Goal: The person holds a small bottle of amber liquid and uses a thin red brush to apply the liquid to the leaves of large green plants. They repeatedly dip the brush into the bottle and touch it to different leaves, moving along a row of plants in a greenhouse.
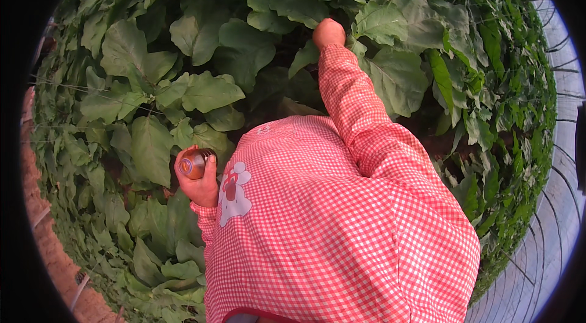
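My left hand (201, 183) is wrapped around a small bottle (192, 165) with amber-brown contents, held at my left side close to the checked smock (311, 213). Its round end faces the camera. Reaching forward among broad lobed leaves, my right hand (329, 33) looks curled, with the back of the hand towards me. The fingertips are hidden in the foliage, so what they touch cannot be seen. A pale green leaf (382, 23) lies just right of that hand, and a larger leaf (396, 80) spreads below it beside my sleeve.
Dense leafy plants (197, 89) surround me on both sides. Thin strings (82, 87) cross the leaves at the left. Reddish bare soil (55, 254) shows at the far left edge. A translucent sheet wall with curved ribs (561, 149) runs along the right.
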`<state>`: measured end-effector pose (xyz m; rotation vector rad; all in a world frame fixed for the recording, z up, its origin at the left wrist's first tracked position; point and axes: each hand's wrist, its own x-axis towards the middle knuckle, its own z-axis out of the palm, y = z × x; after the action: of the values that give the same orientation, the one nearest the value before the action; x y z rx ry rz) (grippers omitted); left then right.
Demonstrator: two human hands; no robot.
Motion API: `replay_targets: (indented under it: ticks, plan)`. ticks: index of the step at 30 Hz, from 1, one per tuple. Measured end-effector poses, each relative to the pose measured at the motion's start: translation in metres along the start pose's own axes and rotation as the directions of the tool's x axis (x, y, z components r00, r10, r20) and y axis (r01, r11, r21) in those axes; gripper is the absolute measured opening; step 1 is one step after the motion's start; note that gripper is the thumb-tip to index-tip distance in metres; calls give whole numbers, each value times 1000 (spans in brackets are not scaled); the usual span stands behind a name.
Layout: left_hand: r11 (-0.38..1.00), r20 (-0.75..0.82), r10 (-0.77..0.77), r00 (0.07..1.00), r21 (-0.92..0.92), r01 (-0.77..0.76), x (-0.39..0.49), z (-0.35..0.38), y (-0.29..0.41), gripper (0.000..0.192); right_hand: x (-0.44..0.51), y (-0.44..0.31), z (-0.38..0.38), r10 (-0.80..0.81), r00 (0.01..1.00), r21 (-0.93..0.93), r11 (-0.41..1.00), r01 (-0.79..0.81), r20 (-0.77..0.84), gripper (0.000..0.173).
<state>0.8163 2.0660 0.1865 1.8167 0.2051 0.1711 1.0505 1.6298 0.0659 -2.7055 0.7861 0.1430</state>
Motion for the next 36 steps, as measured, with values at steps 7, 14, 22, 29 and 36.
replay_targets:
  ticks: [7, 14, 22, 29, 36]
  plan:
    - [1000, -9, -14, 1000, -17, 14, -4, 11, 10, 61, -14, -4, -17, -91, 996, -41, 995, 91, 20, 21]
    - [997, -73, -30, 997, -78, 24, -16, 22, 16, 62, -51, -6, -60, -251, 966, -157, 958, 240, -54, 18]
    - [988, -153, -125, 980, -113, 108, -41, 24, 36, 70, -129, -37, -167, -493, 843, 29, 860, 510, -217, 25]
    - [976, -253, -189, 949, -152, 154, -58, 5, 30, 72, -186, -114, -205, -574, 808, 515, 657, 551, -132, 25]
    - [974, -303, -174, 937, -195, 118, -57, -39, 7, 74, -248, -168, -174, -754, 655, 641, 483, 596, -41, 24]
